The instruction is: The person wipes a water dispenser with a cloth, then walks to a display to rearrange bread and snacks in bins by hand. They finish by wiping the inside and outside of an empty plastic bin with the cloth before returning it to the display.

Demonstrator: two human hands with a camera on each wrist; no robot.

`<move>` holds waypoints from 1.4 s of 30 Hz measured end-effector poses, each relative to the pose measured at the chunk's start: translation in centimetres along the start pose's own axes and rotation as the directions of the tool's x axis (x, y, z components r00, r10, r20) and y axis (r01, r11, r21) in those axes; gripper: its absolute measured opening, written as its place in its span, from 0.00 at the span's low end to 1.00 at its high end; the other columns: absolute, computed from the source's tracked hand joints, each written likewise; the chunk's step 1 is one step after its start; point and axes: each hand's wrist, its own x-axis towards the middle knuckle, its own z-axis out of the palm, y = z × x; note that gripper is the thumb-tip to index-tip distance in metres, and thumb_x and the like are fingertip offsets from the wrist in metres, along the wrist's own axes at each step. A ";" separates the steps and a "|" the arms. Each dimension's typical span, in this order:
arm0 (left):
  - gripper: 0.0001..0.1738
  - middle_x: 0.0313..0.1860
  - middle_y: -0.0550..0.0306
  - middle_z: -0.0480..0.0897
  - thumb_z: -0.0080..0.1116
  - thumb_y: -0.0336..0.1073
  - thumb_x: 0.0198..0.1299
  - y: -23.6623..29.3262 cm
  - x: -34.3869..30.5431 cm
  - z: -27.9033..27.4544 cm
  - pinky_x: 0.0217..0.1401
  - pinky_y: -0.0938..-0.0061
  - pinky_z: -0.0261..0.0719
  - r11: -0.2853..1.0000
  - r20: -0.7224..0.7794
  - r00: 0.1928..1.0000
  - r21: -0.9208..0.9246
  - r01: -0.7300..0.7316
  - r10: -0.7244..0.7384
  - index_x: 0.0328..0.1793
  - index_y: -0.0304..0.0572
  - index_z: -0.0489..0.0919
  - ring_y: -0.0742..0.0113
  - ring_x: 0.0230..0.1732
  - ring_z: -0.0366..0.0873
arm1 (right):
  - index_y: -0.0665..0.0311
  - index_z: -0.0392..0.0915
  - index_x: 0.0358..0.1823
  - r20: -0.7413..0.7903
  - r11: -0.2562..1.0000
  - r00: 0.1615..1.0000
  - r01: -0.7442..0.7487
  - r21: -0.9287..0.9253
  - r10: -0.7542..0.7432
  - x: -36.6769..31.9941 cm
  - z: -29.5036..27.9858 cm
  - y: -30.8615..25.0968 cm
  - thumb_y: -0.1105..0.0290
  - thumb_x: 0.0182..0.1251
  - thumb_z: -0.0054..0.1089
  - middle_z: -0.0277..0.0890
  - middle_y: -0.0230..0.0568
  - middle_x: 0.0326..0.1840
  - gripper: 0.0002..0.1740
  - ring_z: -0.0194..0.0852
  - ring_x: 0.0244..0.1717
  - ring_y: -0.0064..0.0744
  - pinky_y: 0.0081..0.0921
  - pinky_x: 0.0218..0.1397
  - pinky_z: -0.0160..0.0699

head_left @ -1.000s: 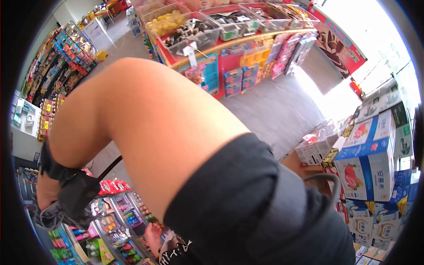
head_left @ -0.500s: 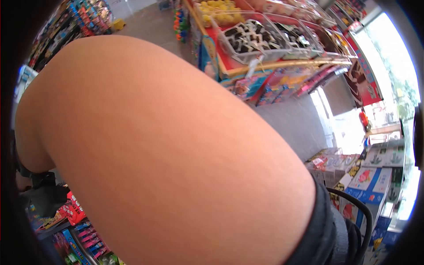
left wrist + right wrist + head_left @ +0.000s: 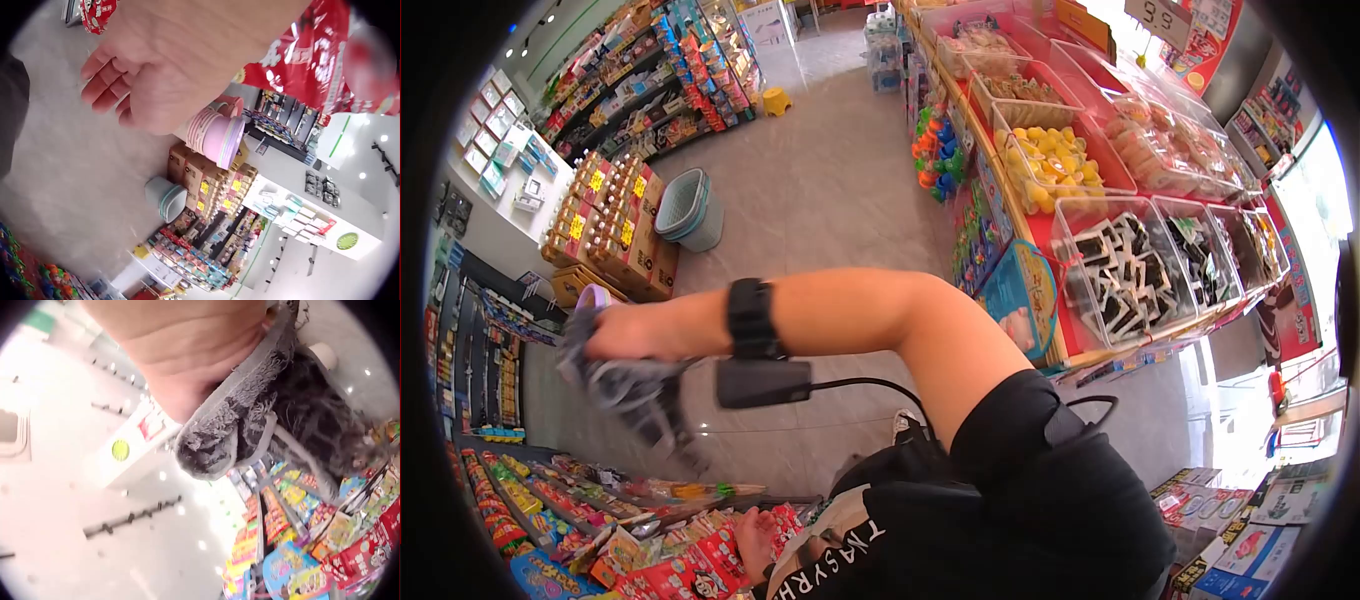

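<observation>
A grey, frayed-looking cloth (image 3: 645, 395) hangs from my right hand (image 3: 625, 332), which grips it at the end of my outstretched arm. Up close in the right wrist view, the bunched cloth (image 3: 250, 419) lies against my right hand (image 3: 187, 369); most of the fingers are hidden by it. My left hand (image 3: 754, 540) is low by my shirt, beside red snack packets (image 3: 700, 570). In the left wrist view, my left hand (image 3: 156, 81) is empty, its fingers loosely bent, with a red packet (image 3: 312, 56) beside the wrist.
Packed snack shelves (image 3: 530, 490) run along the lower left. A counter of clear bins (image 3: 1115, 265) stands at the right. Stacked baskets (image 3: 690, 210) and bottle cartons (image 3: 615, 225) stand on the left, with grey floor (image 3: 820, 180) between. Pink and purple buckets (image 3: 215, 137) show in the left wrist view.
The head view has turned, bringing in more floor and the cartons. My right arm, which filled much of the picture, now appears smaller and farther off, with hand and cloth in sight.
</observation>
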 end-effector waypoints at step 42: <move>0.08 0.27 0.56 0.77 0.51 0.37 0.55 52.4 55.1 70.4 0.29 0.69 0.75 0.844 0.292 0.927 0.535 0.047 -0.236 0.34 0.41 0.72 0.64 0.26 0.75 | 0.68 0.71 0.46 -0.751 0.609 -0.019 0.599 0.520 0.660 -30.7 -59.5 28.5 0.62 0.68 0.40 0.75 0.46 0.42 0.17 0.75 0.41 0.39 0.35 0.48 0.74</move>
